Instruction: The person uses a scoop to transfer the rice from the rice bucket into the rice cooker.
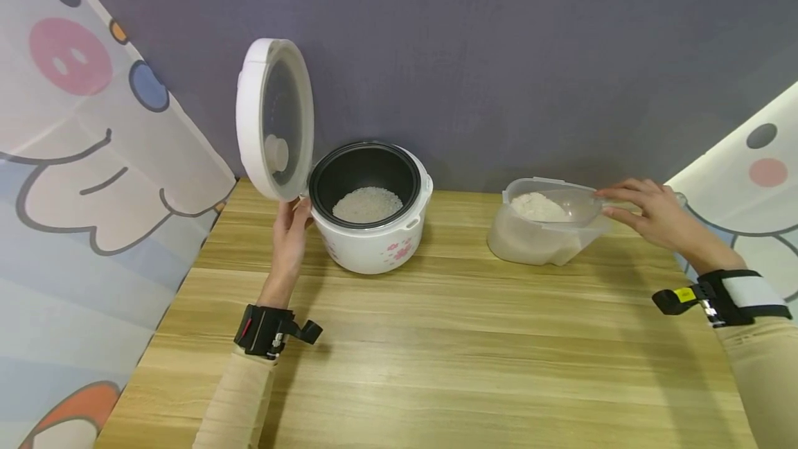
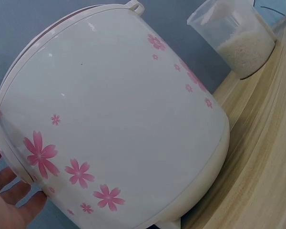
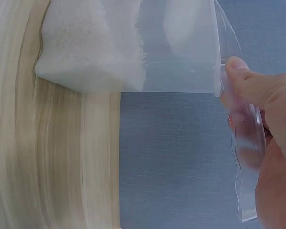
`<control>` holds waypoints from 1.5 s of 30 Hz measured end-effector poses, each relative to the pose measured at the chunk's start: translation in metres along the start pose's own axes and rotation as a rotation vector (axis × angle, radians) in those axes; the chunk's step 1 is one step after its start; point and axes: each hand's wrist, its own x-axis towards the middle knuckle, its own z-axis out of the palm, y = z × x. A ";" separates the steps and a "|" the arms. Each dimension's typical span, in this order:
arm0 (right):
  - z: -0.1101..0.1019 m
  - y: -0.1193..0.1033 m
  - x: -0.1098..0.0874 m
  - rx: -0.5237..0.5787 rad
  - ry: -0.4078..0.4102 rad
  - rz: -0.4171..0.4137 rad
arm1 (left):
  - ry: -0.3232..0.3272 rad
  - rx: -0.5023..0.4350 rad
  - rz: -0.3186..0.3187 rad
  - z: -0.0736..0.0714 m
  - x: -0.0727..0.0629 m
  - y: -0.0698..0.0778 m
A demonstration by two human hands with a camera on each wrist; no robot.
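Observation:
A white rice cooker [image 1: 368, 248] with pink flowers stands upright on the table, its round lid [image 1: 252, 123] raised on the left. White rice [image 1: 368, 205] lies in its dark inner pot [image 1: 337, 179]. My left hand [image 1: 289, 227] holds the cooker's left side under the lid hinge, thumb and fingers around a small white part there. At the right, a translucent plastic container [image 1: 524, 244] of rice or similar pale grain [image 1: 539, 206] sits on the table. My right hand [image 1: 648, 213] grips a clear plastic handle [image 3: 248, 191] at the container's right end, thumb on top.
The wooden table [image 1: 436, 359] meets a grey wall [image 1: 474, 54] just behind the cooker and container. Cartoon-printed panels [image 1: 81, 130] flank it on both sides. Straps [image 1: 264, 331] are around both wrists.

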 end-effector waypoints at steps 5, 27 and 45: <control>0.001 0.001 0.000 0.012 -0.011 0.024 | 0.005 0.009 -0.010 -0.001 0.001 0.000; -0.001 0.002 -0.002 0.058 0.048 0.027 | -0.006 -0.006 -0.001 0.002 0.002 -0.002; -0.025 -0.054 0.048 0.136 -0.016 -0.047 | 0.009 0.005 -0.013 0.005 0.001 -0.001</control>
